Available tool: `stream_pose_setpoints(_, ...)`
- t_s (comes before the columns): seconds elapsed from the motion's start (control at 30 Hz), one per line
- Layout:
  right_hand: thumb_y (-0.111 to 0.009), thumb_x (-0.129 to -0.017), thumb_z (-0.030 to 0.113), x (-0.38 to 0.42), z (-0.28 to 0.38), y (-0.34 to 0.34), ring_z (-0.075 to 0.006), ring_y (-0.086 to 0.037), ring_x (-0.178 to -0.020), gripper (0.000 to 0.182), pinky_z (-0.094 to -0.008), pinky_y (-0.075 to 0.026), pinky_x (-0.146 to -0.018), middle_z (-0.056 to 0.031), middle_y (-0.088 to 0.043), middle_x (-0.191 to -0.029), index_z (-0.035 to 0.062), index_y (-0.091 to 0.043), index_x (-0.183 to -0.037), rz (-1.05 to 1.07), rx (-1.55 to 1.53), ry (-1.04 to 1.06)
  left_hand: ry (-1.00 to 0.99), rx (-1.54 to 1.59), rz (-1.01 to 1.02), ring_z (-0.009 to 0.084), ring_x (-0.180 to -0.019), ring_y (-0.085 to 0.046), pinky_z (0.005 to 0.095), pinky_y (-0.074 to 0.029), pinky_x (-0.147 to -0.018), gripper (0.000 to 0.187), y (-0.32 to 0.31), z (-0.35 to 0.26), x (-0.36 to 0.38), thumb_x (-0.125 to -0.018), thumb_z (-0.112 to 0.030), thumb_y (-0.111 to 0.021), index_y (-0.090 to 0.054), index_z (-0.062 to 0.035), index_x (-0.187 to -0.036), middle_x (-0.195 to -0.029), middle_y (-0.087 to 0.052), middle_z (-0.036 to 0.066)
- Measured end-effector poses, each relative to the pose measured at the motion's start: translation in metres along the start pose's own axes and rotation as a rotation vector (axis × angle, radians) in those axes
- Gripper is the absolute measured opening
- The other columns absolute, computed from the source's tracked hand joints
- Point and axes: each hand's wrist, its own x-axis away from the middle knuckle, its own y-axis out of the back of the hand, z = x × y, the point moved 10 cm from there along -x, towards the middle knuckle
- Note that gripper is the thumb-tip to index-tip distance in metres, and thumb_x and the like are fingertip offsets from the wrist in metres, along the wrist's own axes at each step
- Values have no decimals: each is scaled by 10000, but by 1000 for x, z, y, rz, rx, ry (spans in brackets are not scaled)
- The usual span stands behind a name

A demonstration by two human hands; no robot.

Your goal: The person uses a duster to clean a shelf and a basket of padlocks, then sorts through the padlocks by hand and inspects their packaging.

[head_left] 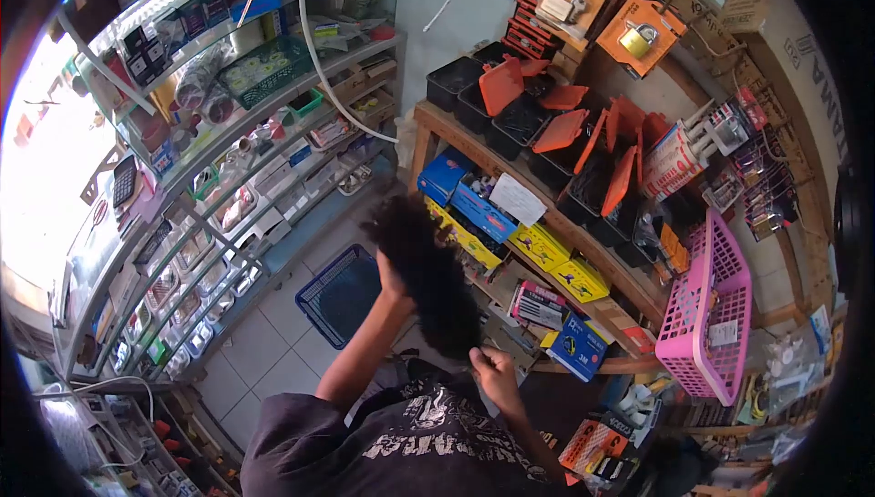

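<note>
A black, fluffy feather duster (424, 269) lies slantwise across the space in front of my chest. My left hand (390, 276) is closed around its upper part; the dark fibres cover most of the fingers, though some fingertips show on the far side. At the duster's lower end, my right hand (495, 372) grips it with the thumb on top. Whatever handle is inside that fist is hidden.
Glass display shelves (264, 214) with small goods curve along the left. A blue basket (337, 296) sits on the tiled floor. To the right are a wooden shelf with black bins (515, 123) and orange lids, yellow boxes (542, 249), and a pink basket (697, 315).
</note>
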Motion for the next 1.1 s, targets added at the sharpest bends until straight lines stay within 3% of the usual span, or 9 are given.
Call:
stream_pose_setpoints(0.03, -566, -975, 229, 3, 7, 8, -63, -315, -548, 416, -291, -276, -508, 34, -354, -587, 38, -399, -645, -32, -19, -51, 136, 459, -115, 284, -1217, -514, 461, -380, -1063, 650, 5, 11, 2, -960, -585, -329, -462, -95, -1364, -1309, -546, 109)
stream_pose_setpoints(0.2, -569, -969, 218, 5, 15, 11, -54, -351, -527, 398, -269, -271, -491, 40, -387, -562, 49, -450, -629, 17, 33, -43, 309, 241, -315, 293, -1319, -424, 457, -377, -1057, 634, 21, 23, 11, -961, -600, -347, -481, -82, -1302, -1438, -436, 109)
stream_pose_setpoints(0.27, -574, -969, 236, 9, 17, 3, -70, -328, -539, 413, -295, -277, -504, 26, -362, -565, 35, -434, -636, 139, 56, -35, 17, -668, 141, 272, -1321, -422, 454, -346, -1077, 699, 12, 14, 3, -931, -666, -368, -445, -106, -1342, -1457, -410, 109)
stream_pose_setpoints(0.33, -577, -968, 220, 9, 29, 20, -66, -326, -522, 405, -288, -280, -496, 29, -367, -563, 40, -435, -634, 56, 47, 92, -10, -291, 141, 219, -1255, -475, 410, -369, -1050, 572, 3, 10, 17, -954, -574, -453, -447, -134, -1318, -1415, -443, 75)
stream_pose_setpoints(0.4, -583, -967, 219, 10, 19, 30, -70, -329, -502, 408, -288, -282, -484, 24, -386, -563, 48, -436, -626, 1, 5, 12, 339, 129, -542, 141, -1226, -497, 446, -344, -1077, 292, 65, 34, 29, -971, -338, -552, -518, -147, -1188, -1203, -597, 20)
stream_pose_setpoints(0.53, -572, -977, 267, 7, 6, 38, -88, -337, -486, 433, -299, -277, -475, 15, -381, -546, 53, -447, -623, -53, -218, -107, 167, 20, -329, 176, -1082, -590, 411, -469, -960, 382, 72, 29, 24, -906, -226, -665, -504, -124, -1237, -1150, -600, 22)
stream_pose_setpoints(0.67, -563, -974, 321, 8, 16, 22, -120, -364, -518, 448, -348, -296, -499, -25, -386, -549, 15, -486, -656, 55, 152, 66, 184, 167, 16, 273, -1323, -423, 462, -332, -1109, 612, 35, 26, 29, -976, -461, -454, -336, -105, -1460, -1449, -426, 110)
stream_pose_setpoints(0.9, -575, -954, 302, 5, 22, 22, -213, -401, -507, 394, -381, -328, -511, -104, -432, -555, -30, -572, -741, -86, 378, 145, 243, 389, -6, 292, -1386, -336, 465, -232, -1155, 780, -20, 1, 34, -944, -660, -273, -279, -109, -1497, -1518, -344, 84)
stream_pose_setpoints(1.1, -566, -965, 283, 2, -6, 29, -168, -375, -510, 384, -364, -315, -508, -81, -421, -562, -18, -545, -727, -99, 322, 94, 221, 420, -75, 299, -1390, -336, 477, -220, -1159, 833, -25, -3, 29, -919, -704, -260, -264, -111, -1504, -1515, -346, 110)
